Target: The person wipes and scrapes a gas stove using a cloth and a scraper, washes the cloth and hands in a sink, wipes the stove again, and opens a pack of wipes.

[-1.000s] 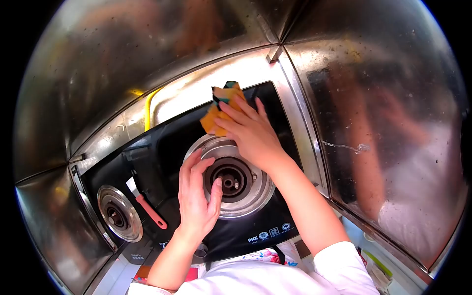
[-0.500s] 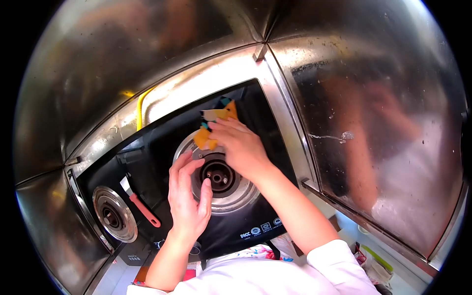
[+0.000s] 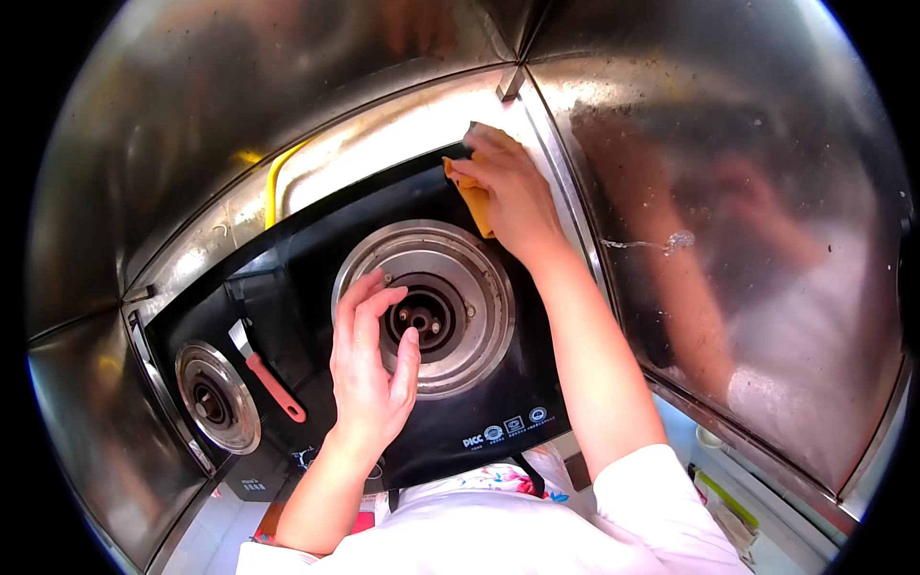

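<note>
My right hand (image 3: 513, 187) presses a yellow-and-dark patterned cleaning cloth (image 3: 476, 203) against the far right corner of the black glass gas stove (image 3: 431, 436); its fingers partly hide the cloth. Over the left edge of the large round burner (image 3: 484, 331) hovers my left hand (image 3: 369, 359), fingers curved and apart, holding nothing. On the stove to the left lies a scraper (image 3: 273, 385) with a pink handle and a pale metal blade. It rests beside the smaller left burner (image 3: 218, 398).
Stainless steel walls (image 3: 738, 268) enclose the stove at the back and sides. Behind the stove a yellow hose (image 3: 275, 187) runs along the bright metal counter (image 3: 374, 125). Printed labels mark the stove's front edge. A green-edged item (image 3: 725, 496) lies low at the right.
My right hand has moved with the cloth from the burner's far rim to the stove's far right corner. My left hand stays nearly in place. The view has shifted slightly.
</note>
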The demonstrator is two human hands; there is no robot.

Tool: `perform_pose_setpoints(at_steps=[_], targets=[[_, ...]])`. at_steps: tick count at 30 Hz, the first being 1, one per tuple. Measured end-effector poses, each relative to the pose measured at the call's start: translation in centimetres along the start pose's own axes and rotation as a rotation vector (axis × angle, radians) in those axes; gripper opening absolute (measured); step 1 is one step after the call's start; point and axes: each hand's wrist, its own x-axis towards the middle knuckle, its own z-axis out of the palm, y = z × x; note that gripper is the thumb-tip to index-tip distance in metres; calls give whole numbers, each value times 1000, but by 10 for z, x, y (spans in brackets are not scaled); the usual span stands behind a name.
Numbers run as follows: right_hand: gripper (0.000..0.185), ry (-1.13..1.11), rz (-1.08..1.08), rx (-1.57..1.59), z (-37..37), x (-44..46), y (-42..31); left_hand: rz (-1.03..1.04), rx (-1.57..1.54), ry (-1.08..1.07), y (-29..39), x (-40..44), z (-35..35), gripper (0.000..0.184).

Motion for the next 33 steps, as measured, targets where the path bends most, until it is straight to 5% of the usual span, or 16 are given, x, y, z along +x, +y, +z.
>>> perform_pose_setpoints(at_steps=[3, 9, 21, 23, 25, 28, 33], targets=[[41, -186, 49, 9, 7, -9, 9, 12, -13, -8, -1, -3, 1, 36], [40, -100, 239, -32, -23, -82, -9, 4, -76, -52, 7, -12, 0, 34], [38, -73, 268, -35, -36, -234, -117, -1, -100, -131, -3, -54, -4, 38], [33, -155, 272, 144, -33, -236, -142, -1, -97, -114, -3, -59, -10, 39], [34, -221, 656, 822, -38, -226, -158, -14, -128, -109, -4, -63, -18, 39], [17, 163, 660, 908, -56, -213, -138, -73, -187, -53, -13, -71, -30, 38], [19, 107, 552, 496, -73, -213, -96, -111, -203, 0, -30, -80, -40, 38]])
